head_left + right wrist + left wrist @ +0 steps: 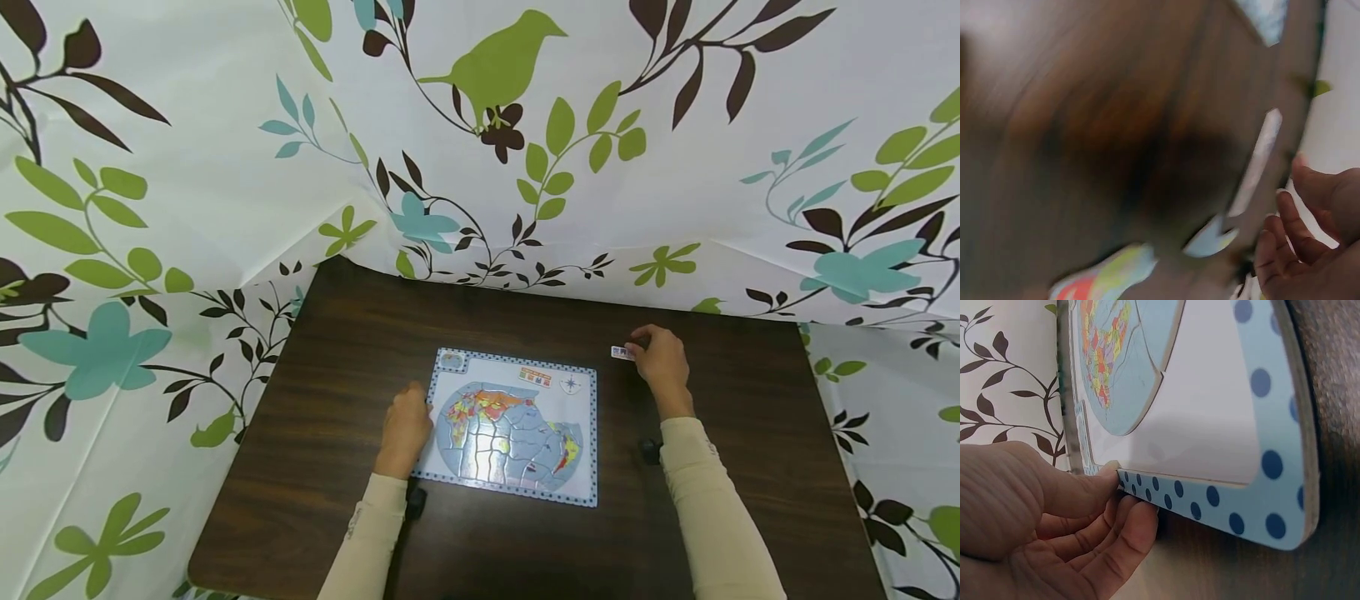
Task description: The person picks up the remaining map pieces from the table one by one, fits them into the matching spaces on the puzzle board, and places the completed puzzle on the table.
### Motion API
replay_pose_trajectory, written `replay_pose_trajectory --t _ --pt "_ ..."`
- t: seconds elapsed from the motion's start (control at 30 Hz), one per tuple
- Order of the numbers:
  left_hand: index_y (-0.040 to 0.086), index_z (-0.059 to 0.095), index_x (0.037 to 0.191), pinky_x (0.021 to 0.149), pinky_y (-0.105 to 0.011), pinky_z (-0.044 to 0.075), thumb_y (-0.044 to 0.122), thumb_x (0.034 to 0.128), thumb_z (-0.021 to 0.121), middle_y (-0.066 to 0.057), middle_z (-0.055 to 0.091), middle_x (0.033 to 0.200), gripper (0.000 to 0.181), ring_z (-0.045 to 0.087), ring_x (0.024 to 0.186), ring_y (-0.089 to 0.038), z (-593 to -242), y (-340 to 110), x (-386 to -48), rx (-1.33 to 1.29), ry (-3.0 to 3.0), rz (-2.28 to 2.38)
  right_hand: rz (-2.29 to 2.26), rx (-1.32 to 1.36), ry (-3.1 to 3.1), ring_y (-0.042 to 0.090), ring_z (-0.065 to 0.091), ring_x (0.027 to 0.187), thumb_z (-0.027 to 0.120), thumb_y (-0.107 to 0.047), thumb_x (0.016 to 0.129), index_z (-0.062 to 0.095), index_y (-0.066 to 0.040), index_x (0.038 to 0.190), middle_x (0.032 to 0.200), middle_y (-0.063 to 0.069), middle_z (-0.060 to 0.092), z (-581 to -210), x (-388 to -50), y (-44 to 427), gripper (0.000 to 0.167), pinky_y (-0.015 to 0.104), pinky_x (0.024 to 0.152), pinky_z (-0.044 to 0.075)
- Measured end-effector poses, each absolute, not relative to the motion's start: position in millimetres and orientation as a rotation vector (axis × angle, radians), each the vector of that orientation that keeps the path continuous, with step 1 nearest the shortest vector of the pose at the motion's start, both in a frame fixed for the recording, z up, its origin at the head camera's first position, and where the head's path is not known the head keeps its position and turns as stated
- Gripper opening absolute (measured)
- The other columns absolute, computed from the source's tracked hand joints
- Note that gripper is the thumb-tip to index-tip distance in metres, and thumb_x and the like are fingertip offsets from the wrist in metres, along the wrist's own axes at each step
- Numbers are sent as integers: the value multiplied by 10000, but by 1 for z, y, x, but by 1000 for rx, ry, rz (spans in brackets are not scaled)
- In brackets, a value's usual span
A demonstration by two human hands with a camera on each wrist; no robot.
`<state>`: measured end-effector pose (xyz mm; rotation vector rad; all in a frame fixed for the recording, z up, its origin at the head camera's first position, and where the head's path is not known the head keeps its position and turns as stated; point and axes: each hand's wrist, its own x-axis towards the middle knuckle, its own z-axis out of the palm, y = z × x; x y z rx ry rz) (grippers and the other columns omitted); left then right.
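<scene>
A world-map puzzle board point(517, 493) with a blue dotted border lies on the dark wooden table. Several map pieces sit in its oval, and a gap shows at the upper right of the map. My left hand point(407, 425) pinches the board's left edge between thumb and fingers, as the left wrist view shows up close. To the right of the board, my right hand point(660, 362) hovers by a small white label piece point(621, 353) with printed characters. In the right wrist view, its thumb and fingers stand apart with nothing between them.
Two loose puzzle pieces show in the right wrist view: a small pale blue one point(1210, 239) and a larger coloured one point(1110, 275). Leaf-patterned white sheeting point(480, 200) rises behind the table point(330, 500) and along its sides.
</scene>
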<state>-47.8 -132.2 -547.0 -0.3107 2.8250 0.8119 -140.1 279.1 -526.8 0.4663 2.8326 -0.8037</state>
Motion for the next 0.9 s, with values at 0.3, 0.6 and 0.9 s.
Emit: replay_pose_trajectory --t 0.3,0.6,0.9 --pt "-81 659 1086 738 -562 631 13 985 724 -272 714 1004 153 749 904 -465 -549 -133 -47 -311 2834 812 -832 425 2858 555 483 1360 690 -206 1063 662 11 1352 1426 327 577 -543 -132 306 361 710 1087 455" --pt "-96 649 1111 736 -582 625 23 991 714 -285 713 1019 181 748 904 -484 -550 -132 -47 -316 2846 797 -841 325 2889 556 510 1296 758 -217 1019 685 51 1284 1316 343 611 -549 -129 316 384 703 1113 430" --pt "-115 633 1157 770 -591 631 47 1003 708 -303 709 1066 236 749 948 -503 -547 -129 -48 -334 2828 759 -818 309 2903 522 545 1191 762 -190 1010 664 86 1214 1217 328 610 -551 -127 316 357 681 1029 465"
